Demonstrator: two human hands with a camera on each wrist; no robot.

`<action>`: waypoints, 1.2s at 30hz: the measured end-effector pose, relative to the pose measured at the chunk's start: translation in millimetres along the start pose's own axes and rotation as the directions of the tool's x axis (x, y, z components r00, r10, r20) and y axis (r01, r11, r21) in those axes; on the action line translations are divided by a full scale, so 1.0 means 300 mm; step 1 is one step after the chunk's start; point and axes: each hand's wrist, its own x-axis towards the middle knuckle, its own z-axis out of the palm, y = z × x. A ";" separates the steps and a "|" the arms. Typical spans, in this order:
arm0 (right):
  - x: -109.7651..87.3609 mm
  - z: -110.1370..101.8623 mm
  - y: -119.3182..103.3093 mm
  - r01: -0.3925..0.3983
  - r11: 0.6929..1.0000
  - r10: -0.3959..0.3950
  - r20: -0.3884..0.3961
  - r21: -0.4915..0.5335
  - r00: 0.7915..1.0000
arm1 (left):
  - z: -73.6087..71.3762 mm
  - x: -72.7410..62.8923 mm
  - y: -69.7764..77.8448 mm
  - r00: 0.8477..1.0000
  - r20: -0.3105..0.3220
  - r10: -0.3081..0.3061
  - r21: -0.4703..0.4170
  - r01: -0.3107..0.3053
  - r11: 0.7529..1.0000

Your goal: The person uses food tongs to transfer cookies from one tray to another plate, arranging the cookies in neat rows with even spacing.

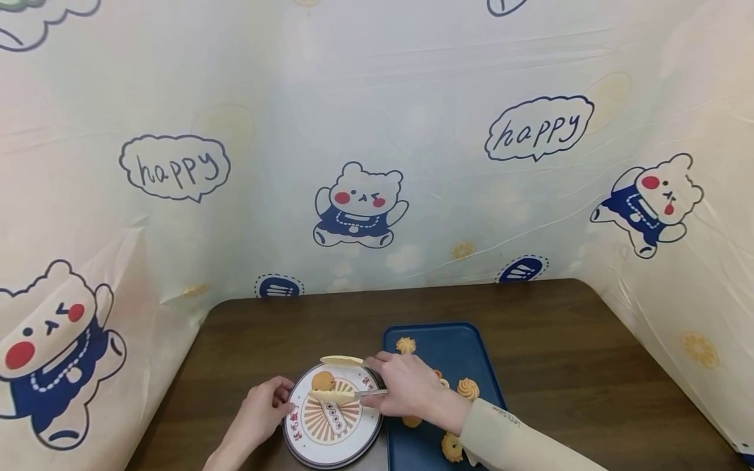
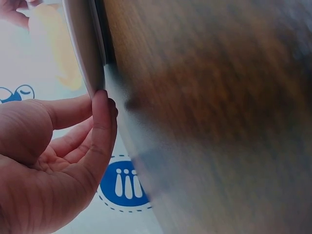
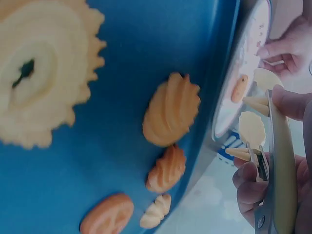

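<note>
The rim of a white plate (image 1: pixel 321 450) is pinched by the left grip (image 1: pixel 260 407). One cookie (image 1: pixel 322 379) is carried on the plate, flanked by the parted tips of tongs (image 1: pixel 340 396) that are held by the right grip (image 1: pixel 409 386). Farther right, more cookies (image 1: pixel 468 388) are borne by a blue tray (image 1: pixel 452 356).

A round golden biscuit (image 1: pixel 323 380) lies on the white patterned plate (image 1: pixel 360 432), near spread-apart, cream-ended tongs (image 1: pixel 352 395).

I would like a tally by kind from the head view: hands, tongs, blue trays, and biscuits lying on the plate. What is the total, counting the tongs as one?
Hands: 2 (left hand, right hand)
Tongs: 1
Blue tray: 1
Biscuit on the plate: 1
Total: 5
</note>
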 end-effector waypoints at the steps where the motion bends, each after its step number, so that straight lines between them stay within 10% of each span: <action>1: -0.004 -0.008 0.003 -0.004 1.000 0.004 -0.009 0.007 1.000 | 0.000 0.000 -0.001 1.000 -0.004 0.002 0.002 -0.002 1.000; 21: -0.236 -0.154 0.231 -0.134 0.988 0.148 -0.252 0.073 0.956 | 0.000 0.004 0.000 1.000 0.000 -0.005 -0.011 0.005 1.000; 36: -0.416 -0.167 0.354 -0.284 0.953 0.300 -0.199 0.103 0.933 | 0.000 -0.004 0.003 1.000 -0.019 0.007 -0.015 -0.008 1.000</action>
